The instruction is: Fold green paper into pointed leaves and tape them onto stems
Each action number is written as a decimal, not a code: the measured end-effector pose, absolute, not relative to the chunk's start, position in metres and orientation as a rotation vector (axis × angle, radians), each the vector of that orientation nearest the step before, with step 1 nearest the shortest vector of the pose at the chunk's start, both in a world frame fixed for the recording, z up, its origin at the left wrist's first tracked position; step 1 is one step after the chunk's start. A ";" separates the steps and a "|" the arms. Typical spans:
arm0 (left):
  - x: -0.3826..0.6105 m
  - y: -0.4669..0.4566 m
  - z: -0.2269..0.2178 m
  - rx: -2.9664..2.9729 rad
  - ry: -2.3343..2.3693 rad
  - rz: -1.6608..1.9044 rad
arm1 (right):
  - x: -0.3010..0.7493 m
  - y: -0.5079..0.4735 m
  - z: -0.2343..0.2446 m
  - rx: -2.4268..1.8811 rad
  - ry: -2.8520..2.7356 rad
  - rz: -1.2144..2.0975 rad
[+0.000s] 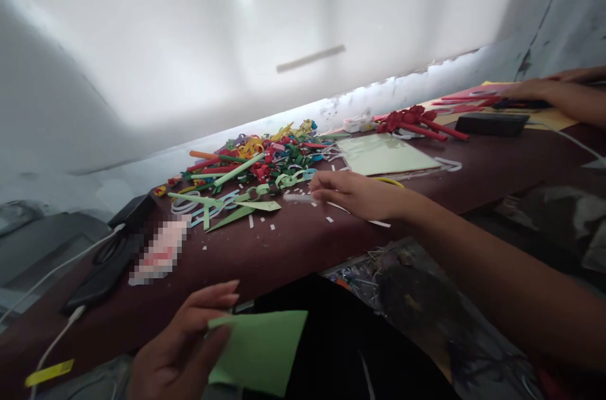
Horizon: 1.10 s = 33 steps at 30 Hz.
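My left hand [182, 346], low in front of me, pinches a green sheet of paper [262, 349] by its edge between thumb and fingers. Over the table, my right hand [343, 193] has its fingers closed on a short whitish stick [297, 198], whose exact kind I cannot make out. Just left of that stick lie cut light-green paper pieces [258, 205] and a curled green paper chain [291, 179]. Small white paper scraps [330, 220] are scattered around my right hand. Behind it sits a stack of pale green sheets [388, 154].
A heap of coloured paper curls and rolled tubes [265, 154] covers the table's back. Red paper flowers on stems [416, 121] lie farther right, near a black box [492, 124]. Another person's hand [534, 91] rests at far right. Black adapters with cables [101, 277] lie left.
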<state>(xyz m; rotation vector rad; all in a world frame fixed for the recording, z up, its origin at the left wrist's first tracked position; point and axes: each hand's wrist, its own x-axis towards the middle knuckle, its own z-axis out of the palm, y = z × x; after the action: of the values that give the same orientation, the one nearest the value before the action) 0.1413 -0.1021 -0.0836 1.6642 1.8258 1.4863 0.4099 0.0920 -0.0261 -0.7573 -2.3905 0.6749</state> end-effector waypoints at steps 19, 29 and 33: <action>0.196 -0.075 -0.059 1.505 1.377 1.299 | 0.374 0.015 -0.064 -0.453 -1.698 1.467; 0.186 -0.079 -0.066 1.080 1.505 1.588 | 0.396 -0.008 -0.050 -0.615 -1.515 0.938; 0.193 -0.077 -0.061 0.937 1.477 1.798 | 0.398 -0.019 -0.053 -0.673 -1.396 1.006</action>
<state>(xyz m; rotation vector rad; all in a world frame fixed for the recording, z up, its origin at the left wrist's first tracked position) 0.1927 -0.0768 -0.0615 0.9371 1.4767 1.7977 0.3985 -0.0194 -0.0529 -0.6727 -1.3956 1.0060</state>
